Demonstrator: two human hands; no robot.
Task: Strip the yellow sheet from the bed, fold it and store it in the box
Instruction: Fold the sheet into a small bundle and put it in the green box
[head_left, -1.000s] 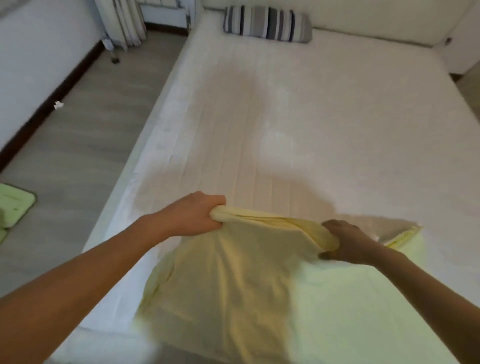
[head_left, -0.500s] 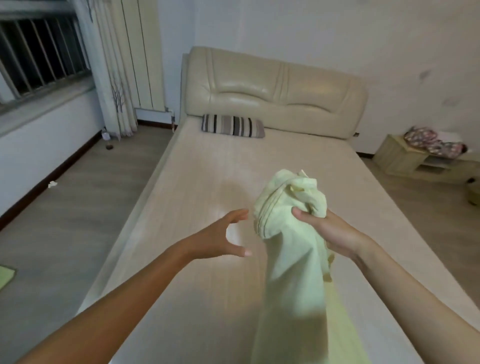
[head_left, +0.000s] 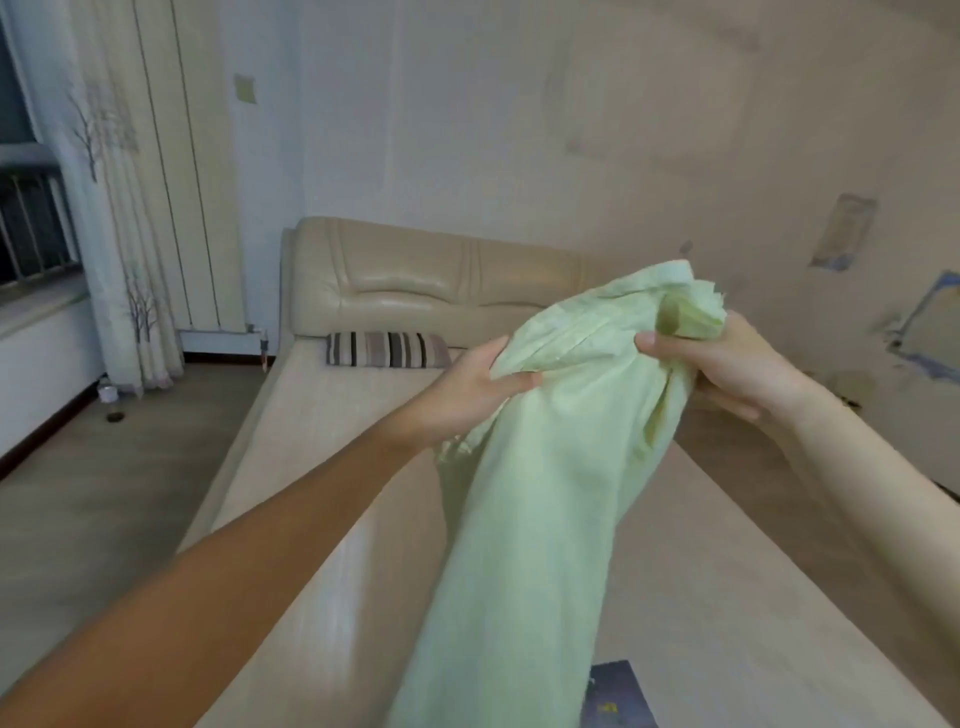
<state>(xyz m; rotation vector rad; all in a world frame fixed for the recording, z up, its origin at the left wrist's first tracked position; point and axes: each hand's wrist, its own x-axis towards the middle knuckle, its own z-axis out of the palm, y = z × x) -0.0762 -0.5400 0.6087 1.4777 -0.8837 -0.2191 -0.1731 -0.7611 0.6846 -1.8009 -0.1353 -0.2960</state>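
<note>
Over bed (head_left: 322, 441): sheet (head_left: 545, 493), L-grip (head_left: 467, 395), R-grip (head_left: 737, 369)

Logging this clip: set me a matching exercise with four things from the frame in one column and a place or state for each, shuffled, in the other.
Things:
1 sheet
2 pillow
3 left hand
4 curtain

Places or states:
A hangs beside the window
B lies just below the headboard
C bunched, upper end held high
D grips the sheet

Pairs: 1-C; 2-B; 3-D; 4-A
</note>
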